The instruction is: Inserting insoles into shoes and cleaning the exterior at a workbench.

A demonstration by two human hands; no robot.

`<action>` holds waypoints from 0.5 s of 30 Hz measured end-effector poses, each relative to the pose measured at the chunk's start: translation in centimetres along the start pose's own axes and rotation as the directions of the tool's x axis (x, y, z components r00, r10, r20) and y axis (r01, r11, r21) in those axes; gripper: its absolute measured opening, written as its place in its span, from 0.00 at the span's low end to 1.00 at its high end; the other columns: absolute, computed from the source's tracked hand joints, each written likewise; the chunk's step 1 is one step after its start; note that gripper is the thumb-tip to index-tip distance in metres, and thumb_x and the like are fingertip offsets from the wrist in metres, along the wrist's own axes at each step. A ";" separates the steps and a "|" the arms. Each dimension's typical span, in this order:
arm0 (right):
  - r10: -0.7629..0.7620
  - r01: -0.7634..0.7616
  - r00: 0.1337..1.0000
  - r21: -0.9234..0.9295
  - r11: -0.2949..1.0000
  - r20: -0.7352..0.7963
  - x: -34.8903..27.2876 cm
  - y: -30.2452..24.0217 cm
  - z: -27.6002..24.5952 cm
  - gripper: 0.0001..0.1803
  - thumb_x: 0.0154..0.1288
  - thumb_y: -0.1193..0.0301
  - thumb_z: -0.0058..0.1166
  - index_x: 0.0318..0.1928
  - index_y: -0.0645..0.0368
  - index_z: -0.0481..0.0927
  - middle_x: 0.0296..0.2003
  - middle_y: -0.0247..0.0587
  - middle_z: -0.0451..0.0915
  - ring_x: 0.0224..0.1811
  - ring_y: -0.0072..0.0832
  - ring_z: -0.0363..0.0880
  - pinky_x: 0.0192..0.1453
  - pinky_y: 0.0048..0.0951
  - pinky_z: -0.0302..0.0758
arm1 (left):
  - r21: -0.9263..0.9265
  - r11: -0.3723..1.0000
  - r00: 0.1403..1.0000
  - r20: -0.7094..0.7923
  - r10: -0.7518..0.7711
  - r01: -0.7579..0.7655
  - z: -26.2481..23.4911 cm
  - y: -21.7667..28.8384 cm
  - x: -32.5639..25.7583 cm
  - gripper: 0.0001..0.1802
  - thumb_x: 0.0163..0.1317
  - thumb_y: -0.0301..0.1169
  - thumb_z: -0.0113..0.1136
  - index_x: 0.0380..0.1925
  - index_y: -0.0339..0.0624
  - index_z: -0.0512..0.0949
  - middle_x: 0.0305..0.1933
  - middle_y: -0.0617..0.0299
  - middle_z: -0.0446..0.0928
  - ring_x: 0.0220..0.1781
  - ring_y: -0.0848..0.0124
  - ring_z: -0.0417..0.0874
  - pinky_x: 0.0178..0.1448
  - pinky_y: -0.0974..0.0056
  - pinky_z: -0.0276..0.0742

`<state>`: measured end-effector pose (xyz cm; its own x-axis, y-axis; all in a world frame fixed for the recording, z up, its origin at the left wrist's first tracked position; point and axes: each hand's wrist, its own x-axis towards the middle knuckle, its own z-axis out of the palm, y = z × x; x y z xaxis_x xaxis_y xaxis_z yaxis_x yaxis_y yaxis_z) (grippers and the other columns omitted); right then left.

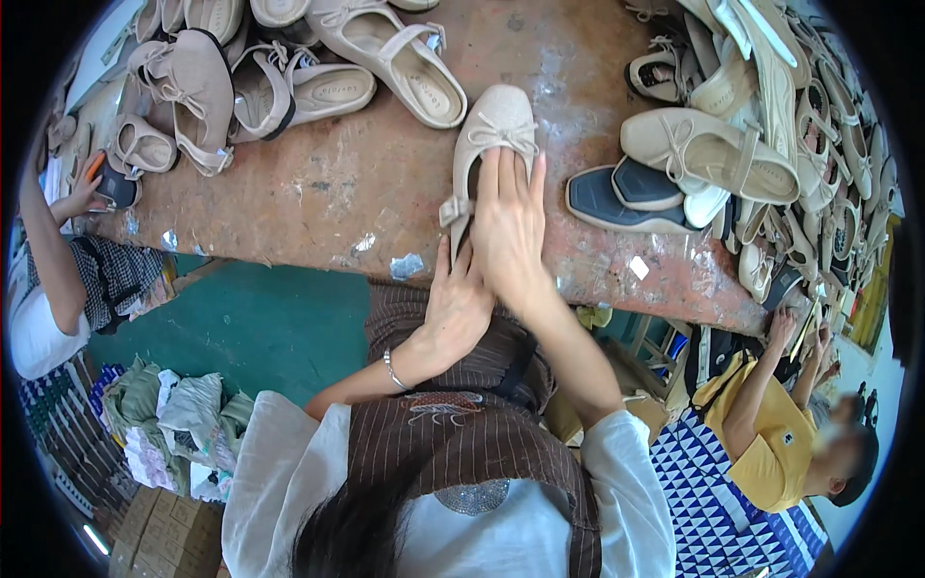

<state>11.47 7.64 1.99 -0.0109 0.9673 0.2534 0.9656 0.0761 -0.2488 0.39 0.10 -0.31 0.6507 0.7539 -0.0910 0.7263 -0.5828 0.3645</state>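
A beige flat shoe (501,111) with a bow on its toe lies on the worn table, toe away from me. My right hand (513,231) reaches into it, with straight fingers under the bow edge and one finger outside along the right side. The shoe's side is caught between them. At the heel end, my left hand (458,310) is closed around the back of the shoe, its fingertips partly hidden. A strap with a small buckle stands out on the shoe's left side. The fingertips inside the toe are out of sight.
Beige shoes (414,72) lie at the table's far left, and more are heaped at the right. Dark-soled shoes (617,197) rest right of my hands. One co-worker's hand (85,188) is at the left; another person (761,424) in yellow works at the right. Bags (188,414) stand below left.
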 end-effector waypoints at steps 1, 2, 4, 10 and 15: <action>-0.069 0.071 0.997 -0.083 0.994 0.032 -1.7 -0.5 -0.3 0.28 0.60 0.75 0.47 0.60 0.80 0.70 0.53 0.65 0.80 0.61 0.51 0.78 0.78 0.55 0.52 | -0.045 0.999 0.998 -0.066 -0.014 0.011 0.7 -0.1 -0.5 0.24 0.60 0.35 0.55 0.56 0.39 0.79 0.64 0.50 0.73 0.71 0.52 0.66 0.77 0.36 0.51; -0.062 0.059 0.995 0.031 0.998 0.083 -3.2 -1.1 -0.4 0.30 0.60 0.75 0.47 0.62 0.81 0.68 0.57 0.66 0.77 0.64 0.51 0.75 0.78 0.56 0.52 | 0.057 0.998 0.996 -0.085 0.001 0.004 1.0 -0.2 -0.4 0.24 0.61 0.36 0.54 0.57 0.39 0.79 0.64 0.52 0.73 0.72 0.53 0.66 0.78 0.36 0.50; -0.069 0.061 0.996 0.142 0.988 0.056 -3.3 -1.5 -0.2 0.32 0.60 0.75 0.47 0.64 0.80 0.66 0.54 0.65 0.79 0.62 0.49 0.77 0.78 0.56 0.51 | -0.112 0.993 0.998 -0.059 0.029 -0.036 0.4 -0.2 -0.7 0.31 0.61 0.34 0.53 0.65 0.35 0.71 0.66 0.44 0.70 0.75 0.49 0.61 0.77 0.34 0.49; -0.022 0.021 0.999 0.028 0.999 0.039 -0.5 -0.2 0.5 0.36 0.57 0.78 0.49 0.68 0.73 0.63 0.53 0.60 0.77 0.59 0.51 0.75 0.76 0.66 0.46 | -0.108 0.993 0.998 -0.009 0.055 -0.055 -0.2 -0.4 -0.3 0.20 0.58 0.29 0.54 0.47 0.26 0.80 0.58 0.41 0.74 0.71 0.48 0.67 0.74 0.33 0.56; 0.075 -0.105 0.927 0.064 0.992 0.366 3.4 1.2 0.3 0.36 0.61 0.74 0.47 0.70 0.76 0.59 0.53 0.62 0.77 0.59 0.52 0.75 0.75 0.70 0.44 | -0.035 0.999 1.000 -0.029 0.006 -0.007 -0.5 -0.1 0.8 0.23 0.58 0.29 0.54 0.51 0.25 0.77 0.59 0.41 0.74 0.70 0.47 0.67 0.74 0.33 0.56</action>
<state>12.50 11.12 2.25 -0.0333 0.9915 -0.1261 0.9426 -0.0108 -0.3336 0.68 0.89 0.01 0.6484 0.7588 -0.0623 0.7134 -0.5770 0.3976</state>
